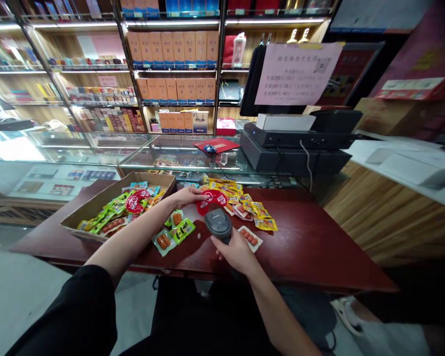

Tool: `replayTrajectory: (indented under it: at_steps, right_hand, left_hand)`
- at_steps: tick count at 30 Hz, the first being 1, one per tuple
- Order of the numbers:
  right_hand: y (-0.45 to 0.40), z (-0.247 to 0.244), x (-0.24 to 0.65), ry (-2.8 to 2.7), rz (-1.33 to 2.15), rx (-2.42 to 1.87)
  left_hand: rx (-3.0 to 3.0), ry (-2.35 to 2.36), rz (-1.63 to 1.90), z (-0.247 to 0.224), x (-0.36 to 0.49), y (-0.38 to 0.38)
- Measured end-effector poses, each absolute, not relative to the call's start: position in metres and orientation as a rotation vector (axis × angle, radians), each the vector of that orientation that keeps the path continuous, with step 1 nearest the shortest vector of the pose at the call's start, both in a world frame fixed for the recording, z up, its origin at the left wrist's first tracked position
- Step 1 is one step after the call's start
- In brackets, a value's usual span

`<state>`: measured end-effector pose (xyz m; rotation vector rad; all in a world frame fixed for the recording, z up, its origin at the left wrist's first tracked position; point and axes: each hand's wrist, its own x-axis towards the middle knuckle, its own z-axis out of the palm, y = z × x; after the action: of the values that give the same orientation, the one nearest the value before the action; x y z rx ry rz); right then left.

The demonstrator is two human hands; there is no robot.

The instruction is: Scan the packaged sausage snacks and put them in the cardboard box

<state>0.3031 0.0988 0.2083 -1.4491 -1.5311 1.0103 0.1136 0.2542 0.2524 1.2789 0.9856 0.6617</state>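
Note:
My left hand point(187, 197) pinches the left edge of a red, curved snack packet point(212, 198) with white print, held over the dark red table point(318, 247). Close in front of that packet is a grey barcode scanner point(218, 223), its handle wrapped by my right hand point(237, 249). Yellow snack packets point(259, 209) lie in a heap behind and right of the scanner. A clear sausage packet point(250, 238) rests just right of my right hand. Below my left wrist are green snack packets point(182, 230) and a clear pack of brown sausages point(164, 242).
At the left a cardboard box point(92, 200) holds mixed snack packets, including another red one point(137, 200). A glass counter point(178, 143) with a mouse point(209, 148) stands behind the table. Right of it are a monitor with a paper sign point(296, 74) and a black cash drawer point(296, 153).

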Motion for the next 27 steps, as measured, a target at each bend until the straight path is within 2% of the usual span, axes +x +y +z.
replayTrajectory:
  at_steps: [5,15,18,22,27]
  right_hand:
    - [0.101,0.204,0.301,-1.524,1.100,-1.424]
    - [0.123,0.190,0.260,-1.651,1.240,-1.395]
    - [0.130,0.189,0.244,-1.684,1.267,-1.378]
    - [0.134,0.191,0.233,-1.665,1.310,-1.354]
    - [0.135,0.198,0.244,-1.624,1.267,-1.404]
  left_hand:
    - [1.248,1.050,0.828,0.270,0.065,0.237]
    - [1.120,1.488,1.367,0.302,-0.121,0.178]
    - [1.080,1.616,1.427,0.306,-0.154,0.161]
    - [1.112,1.640,1.368,0.301,-0.155,0.157]
    - [1.243,1.489,1.176,0.291,-0.099,0.183]
